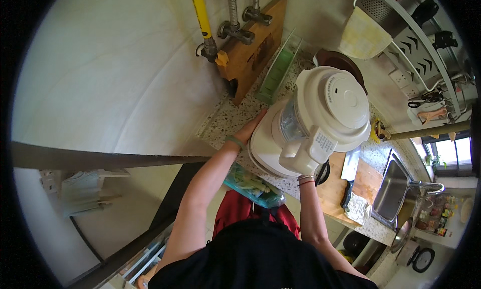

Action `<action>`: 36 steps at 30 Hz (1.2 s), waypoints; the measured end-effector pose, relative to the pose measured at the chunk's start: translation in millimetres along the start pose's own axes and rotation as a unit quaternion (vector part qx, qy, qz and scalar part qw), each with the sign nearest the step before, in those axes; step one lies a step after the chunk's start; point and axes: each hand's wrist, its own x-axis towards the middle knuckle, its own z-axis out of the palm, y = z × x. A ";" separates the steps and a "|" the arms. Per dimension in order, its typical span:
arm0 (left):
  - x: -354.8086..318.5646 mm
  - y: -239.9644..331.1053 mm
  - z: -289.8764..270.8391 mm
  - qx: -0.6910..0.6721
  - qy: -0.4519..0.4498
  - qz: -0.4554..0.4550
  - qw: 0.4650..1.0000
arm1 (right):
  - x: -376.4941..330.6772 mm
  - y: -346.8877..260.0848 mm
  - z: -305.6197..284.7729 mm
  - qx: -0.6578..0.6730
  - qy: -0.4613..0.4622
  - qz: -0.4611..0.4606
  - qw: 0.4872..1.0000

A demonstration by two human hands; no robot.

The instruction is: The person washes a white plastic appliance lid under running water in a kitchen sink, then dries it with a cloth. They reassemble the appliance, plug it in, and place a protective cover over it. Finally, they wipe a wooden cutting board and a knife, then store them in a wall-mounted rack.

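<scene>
A large cream-white blender (333, 101) stands at the granite counter in front of me, lid on, with a clear window in its jug and its handle toward me. My left hand (249, 130) is pressed around the left side of the blender's base (268, 149), and a greenish band circles that wrist. My right hand (306, 178) reaches up beneath the blender's handle (305, 156). Its fingers are hidden there, and only the wrist with a red string bracelet shows clearly. Whether the base rests on the counter or is lifted, I cannot tell.
Right of the blender, a cleaver (350, 164) lies on a wooden board (333, 186) beside crumpled foil (357, 209) and a sink (391, 189). A green rack (278, 71) and an upright wooden board (260, 43) stand behind. Bagged green vegetables (253, 184) are below the counter edge.
</scene>
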 end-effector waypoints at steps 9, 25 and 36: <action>-29.0 -10.1 42.1 0.019 0.101 0.060 0.993 | 2.2 -12.3 -29.4 -0.278 -0.106 -0.155 0.942; -153.5 -50.5 178.8 -0.073 0.330 0.265 0.903 | -24.2 -122.1 -14.4 -0.200 -0.292 0.042 0.934; -290.1 -159.0 286.9 -0.157 0.466 0.433 0.756 | -112.1 -107.4 -0.8 -0.223 -0.458 0.143 0.848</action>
